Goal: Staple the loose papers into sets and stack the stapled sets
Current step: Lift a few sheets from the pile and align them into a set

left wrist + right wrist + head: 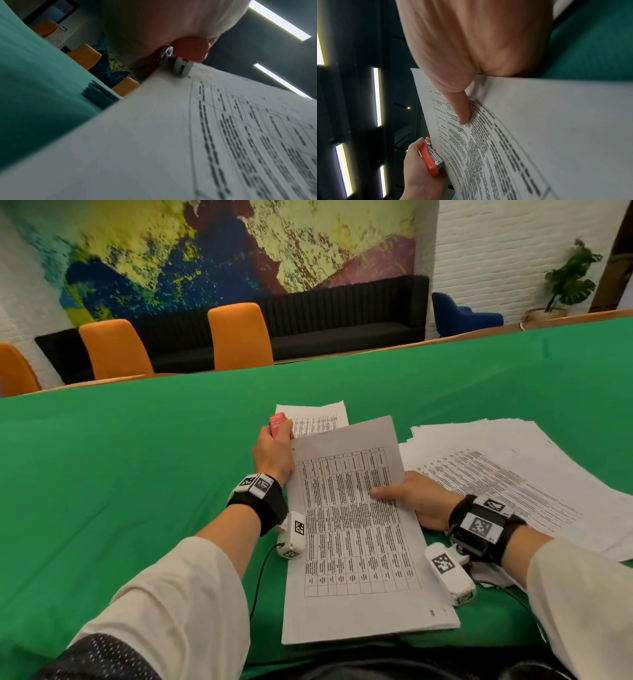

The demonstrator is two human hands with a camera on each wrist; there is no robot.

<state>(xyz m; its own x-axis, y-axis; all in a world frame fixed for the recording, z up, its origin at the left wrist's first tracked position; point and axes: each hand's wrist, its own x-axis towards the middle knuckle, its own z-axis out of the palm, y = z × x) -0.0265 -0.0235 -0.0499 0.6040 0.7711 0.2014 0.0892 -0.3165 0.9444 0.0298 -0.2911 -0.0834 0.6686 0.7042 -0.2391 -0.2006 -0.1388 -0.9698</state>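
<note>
A set of printed table sheets [356, 529] is held above the green table's near edge. My right hand [416, 498] pinches its right edge, thumb on top of the page [462, 108]. My left hand [274, 453] grips a small red stapler [278, 422] at the set's top left corner. In the left wrist view the stapler's [188, 52] metal mouth sits on the corner of the paper [171, 135]. The right wrist view shows the stapler [430, 159] closed over the sheet edge. Another printed set [313, 419] lies flat beyond the stapler.
A wide, loose pile of printed papers [513, 474] spreads over the green tablecloth [120, 457] to my right. Orange chairs [239, 337] and a black sofa [342, 316] stand past the table's far edge. Cables trail from both wrist cameras.
</note>
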